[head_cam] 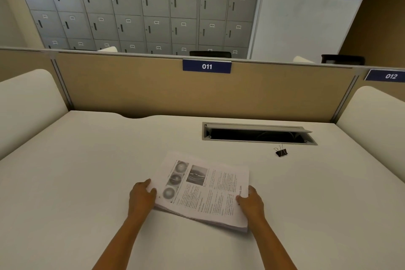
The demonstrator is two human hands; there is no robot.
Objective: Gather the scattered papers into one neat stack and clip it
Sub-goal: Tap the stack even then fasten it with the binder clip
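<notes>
Black binder clip (281, 151) (white desk (87, 171))

The papers (203, 190) I hold are thin, matt white paper printed in grey and black, the sheet edges a little ragged on the near side. The desk (87, 171) under them looks like smooth, matt off-white laminate. The clip (281, 152) has a black body and thin shiny wire handles. The cable hatch (258, 127) looks like dull grey metal. The partition (142, 87) is tan cloth. The lockers (153, 6) are grey painted metal with a faint sheen.
</notes>
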